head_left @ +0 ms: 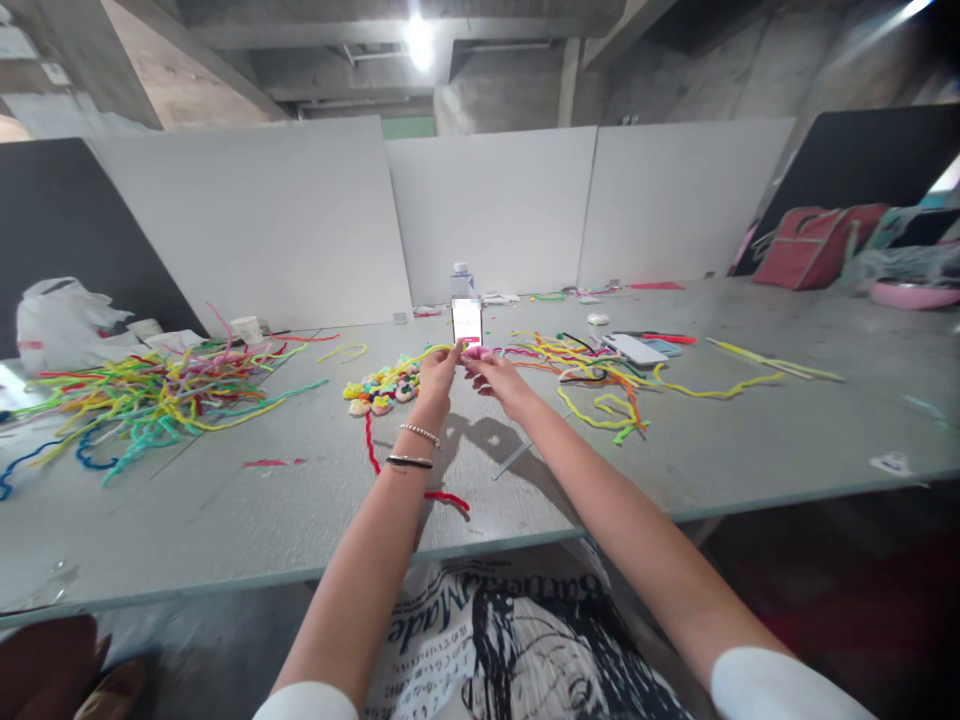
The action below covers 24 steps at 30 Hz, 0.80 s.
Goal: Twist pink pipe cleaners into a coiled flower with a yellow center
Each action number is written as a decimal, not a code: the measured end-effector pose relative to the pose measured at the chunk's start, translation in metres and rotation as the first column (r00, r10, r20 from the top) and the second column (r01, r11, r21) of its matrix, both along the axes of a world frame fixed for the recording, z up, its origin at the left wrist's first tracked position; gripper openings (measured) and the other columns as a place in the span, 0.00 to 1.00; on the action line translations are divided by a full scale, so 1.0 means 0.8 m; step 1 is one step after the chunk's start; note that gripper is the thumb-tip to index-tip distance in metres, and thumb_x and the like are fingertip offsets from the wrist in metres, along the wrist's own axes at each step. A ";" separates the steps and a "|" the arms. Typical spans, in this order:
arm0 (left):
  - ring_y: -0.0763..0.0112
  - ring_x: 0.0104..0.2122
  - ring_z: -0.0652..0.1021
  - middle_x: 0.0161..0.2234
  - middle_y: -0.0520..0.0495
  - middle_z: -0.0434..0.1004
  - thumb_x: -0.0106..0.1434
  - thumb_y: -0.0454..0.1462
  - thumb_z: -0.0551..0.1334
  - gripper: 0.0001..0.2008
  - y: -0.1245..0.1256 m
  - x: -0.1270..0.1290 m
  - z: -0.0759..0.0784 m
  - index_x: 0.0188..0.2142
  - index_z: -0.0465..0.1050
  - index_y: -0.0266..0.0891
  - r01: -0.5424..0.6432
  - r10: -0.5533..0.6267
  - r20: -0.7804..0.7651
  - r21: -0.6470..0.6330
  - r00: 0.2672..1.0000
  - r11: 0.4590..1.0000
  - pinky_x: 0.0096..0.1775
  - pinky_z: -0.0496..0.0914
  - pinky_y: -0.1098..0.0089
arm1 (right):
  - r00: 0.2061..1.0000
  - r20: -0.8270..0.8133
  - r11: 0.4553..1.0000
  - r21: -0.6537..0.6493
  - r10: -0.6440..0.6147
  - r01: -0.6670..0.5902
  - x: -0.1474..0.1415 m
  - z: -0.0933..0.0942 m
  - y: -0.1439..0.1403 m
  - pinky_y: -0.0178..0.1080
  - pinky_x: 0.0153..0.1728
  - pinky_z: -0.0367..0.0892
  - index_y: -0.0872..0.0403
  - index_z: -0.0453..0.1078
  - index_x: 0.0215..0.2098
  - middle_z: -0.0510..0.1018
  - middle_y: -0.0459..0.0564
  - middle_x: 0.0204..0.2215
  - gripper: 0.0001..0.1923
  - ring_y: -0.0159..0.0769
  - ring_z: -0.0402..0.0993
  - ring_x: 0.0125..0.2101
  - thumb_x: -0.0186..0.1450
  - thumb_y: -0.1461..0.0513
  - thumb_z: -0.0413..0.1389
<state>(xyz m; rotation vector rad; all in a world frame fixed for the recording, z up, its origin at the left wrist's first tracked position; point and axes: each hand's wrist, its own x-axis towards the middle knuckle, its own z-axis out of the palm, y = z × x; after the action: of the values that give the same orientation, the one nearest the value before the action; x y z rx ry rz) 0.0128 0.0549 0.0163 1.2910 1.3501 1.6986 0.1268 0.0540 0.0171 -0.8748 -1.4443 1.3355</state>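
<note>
We pinch a small pink piece [474,352] between the closed fingers of our left hand [440,368] and right hand [491,372], held up at twelve o'clock over the counter [750,440], just before the propped phone [466,320], apparently to follow its screen.

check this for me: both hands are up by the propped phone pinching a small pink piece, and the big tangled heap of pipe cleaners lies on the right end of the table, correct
Not quite. The head view shows the left hand and right hand meeting at a small pink piece in front of the propped phone, but the big tangled heap of pipe cleaners lies on the left end of the table, not the right.
</note>
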 end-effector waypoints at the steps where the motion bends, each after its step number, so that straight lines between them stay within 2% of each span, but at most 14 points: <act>1: 0.73 0.28 0.71 0.25 0.49 0.73 0.52 0.54 0.60 0.21 0.000 0.000 0.000 0.23 0.70 0.37 0.007 -0.007 -0.006 0.007 1.000 1.000 0.31 0.63 0.73 | 1.000 0.004 1.000 -0.004 -0.004 0.004 0.000 0.000 0.000 0.29 0.22 0.58 0.52 0.66 0.30 0.73 0.42 0.24 0.12 0.24 0.63 0.19 0.54 0.53 0.57; 10: 0.70 0.32 0.74 0.31 0.46 0.77 0.52 0.54 0.61 0.21 -0.008 0.000 0.005 0.31 0.76 0.38 0.124 -0.124 -0.054 -0.012 0.991 0.992 0.33 0.64 0.73 | 0.998 0.026 0.999 -0.012 -0.049 0.050 0.001 0.000 0.002 0.29 0.21 0.58 0.51 0.67 0.32 0.72 0.42 0.23 0.08 0.24 0.62 0.18 0.57 0.56 0.54; 14: 0.70 0.31 0.73 0.28 0.47 0.77 0.51 0.52 0.63 0.20 -0.010 -0.001 0.007 0.29 0.76 0.36 0.091 -0.088 -0.115 0.021 0.989 0.996 0.33 0.64 0.73 | 0.995 0.074 0.997 -0.014 -0.074 0.075 0.001 0.001 0.001 0.29 0.22 0.59 0.51 0.68 0.34 0.75 0.43 0.26 0.07 0.25 0.65 0.20 0.57 0.59 0.53; 19: 0.71 0.29 0.73 0.26 0.47 0.76 0.50 0.52 0.62 0.20 -0.008 0.000 0.007 0.27 0.75 0.35 0.038 -0.033 -0.102 0.042 0.994 0.998 0.31 0.63 0.74 | 0.984 0.029 0.985 -0.004 -0.173 0.173 0.000 0.011 -0.005 0.30 0.27 0.62 0.52 0.69 0.38 0.78 0.46 0.36 0.10 0.31 0.74 0.33 0.58 0.59 0.54; 24: 0.71 0.29 0.73 0.26 0.47 0.76 0.49 0.53 0.63 0.21 -0.004 0.000 0.004 0.27 0.74 0.36 0.006 -0.004 -0.092 0.020 0.996 1.000 0.31 0.63 0.74 | 0.987 0.033 0.987 0.037 -0.158 0.156 0.002 0.015 -0.011 0.33 0.31 0.64 0.55 0.71 0.33 0.80 0.50 0.34 0.09 0.33 0.75 0.35 0.59 0.58 0.54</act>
<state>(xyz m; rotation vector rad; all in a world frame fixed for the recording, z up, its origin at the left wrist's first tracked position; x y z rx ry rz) 0.0126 0.0521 0.0195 1.3981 1.3844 1.6712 0.1288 0.0455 0.0293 -0.9733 -1.3913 1.1798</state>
